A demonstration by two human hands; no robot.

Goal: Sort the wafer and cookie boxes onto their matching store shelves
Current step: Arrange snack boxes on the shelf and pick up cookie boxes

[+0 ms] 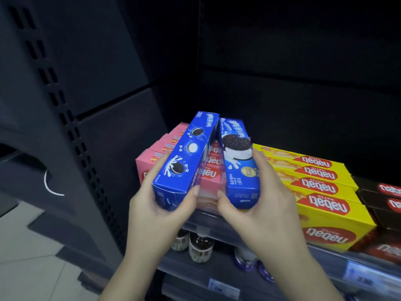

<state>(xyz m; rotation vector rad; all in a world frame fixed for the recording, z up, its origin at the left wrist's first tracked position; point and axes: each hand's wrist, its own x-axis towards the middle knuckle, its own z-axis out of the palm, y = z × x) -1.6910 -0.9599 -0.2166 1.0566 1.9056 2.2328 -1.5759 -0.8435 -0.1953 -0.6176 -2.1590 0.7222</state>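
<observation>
One head-worn camera looks forward and down, close on the shelf (227,222).

a shop: dark slotted shelving (71,127), stacked nabati wafer boxes (321,192), price tags (223,286) on shelf edge, bottles (200,248) below.

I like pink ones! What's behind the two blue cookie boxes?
Pink wafer boxes sit behind the two blue cookie boxes, which cover most of them. How many pink ones there are can't be seen.

Two blue cookie boxes (184,157), pink wafer boxes (149,161), yellow wafer boxes (325,192), brown wafer boxes (386,203)
</observation>
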